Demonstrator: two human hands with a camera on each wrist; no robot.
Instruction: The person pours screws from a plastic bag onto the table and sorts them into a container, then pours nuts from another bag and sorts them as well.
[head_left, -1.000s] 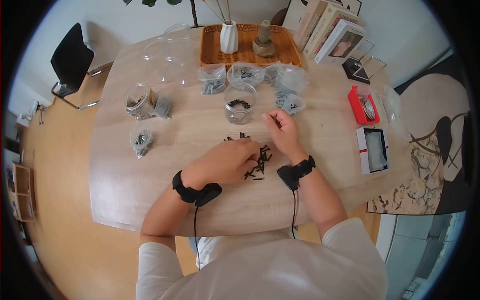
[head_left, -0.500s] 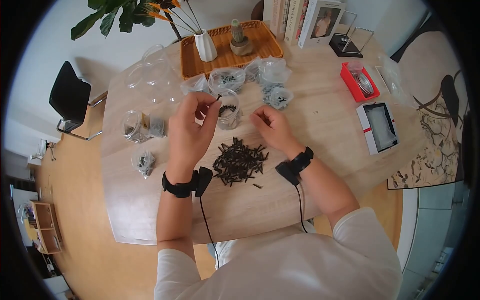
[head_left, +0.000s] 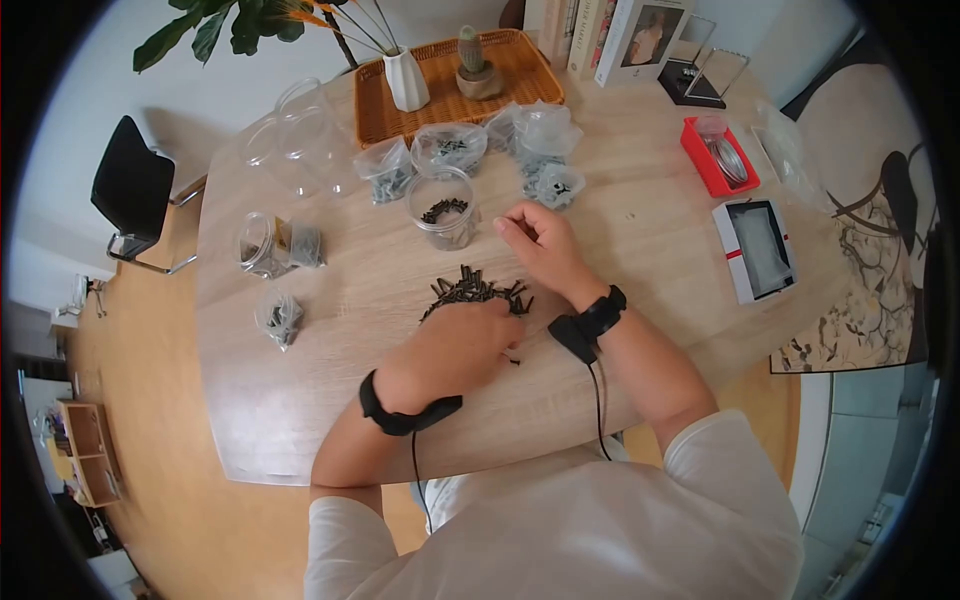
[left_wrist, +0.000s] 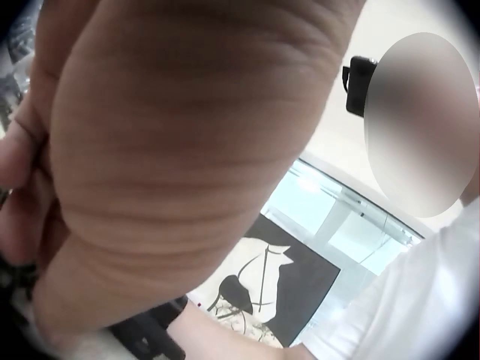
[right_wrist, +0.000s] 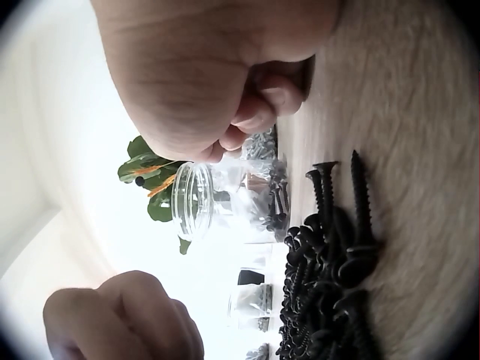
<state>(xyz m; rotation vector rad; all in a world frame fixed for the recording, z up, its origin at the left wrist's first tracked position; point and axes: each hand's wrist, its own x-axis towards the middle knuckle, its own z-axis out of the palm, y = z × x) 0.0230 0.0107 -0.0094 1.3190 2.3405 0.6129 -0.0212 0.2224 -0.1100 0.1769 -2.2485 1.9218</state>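
Screws [head_left: 470,285], black and loosely heaped, lie on the wood-grain tabletop [head_left: 650,260] in front of the person. The left hand [head_left: 450,345] reaches over the near side of the heap; its fingertips are hidden, so whether they pinch a screw cannot be told. The right hand [head_left: 545,250] rests beyond the heap's right side, its fingers loosely curled with nothing visible in them. Just beside it stands an open clear plastic jar [head_left: 450,238] with black screws inside. Clear bags of hardware [head_left: 450,148] sit behind that jar, before a wicker tray [head_left: 525,75] bearing a white vase [head_left: 407,82] and a potted cactus [head_left: 478,80]. Well off to the right are a red bin [head_left: 700,165] and a white box [head_left: 738,265].
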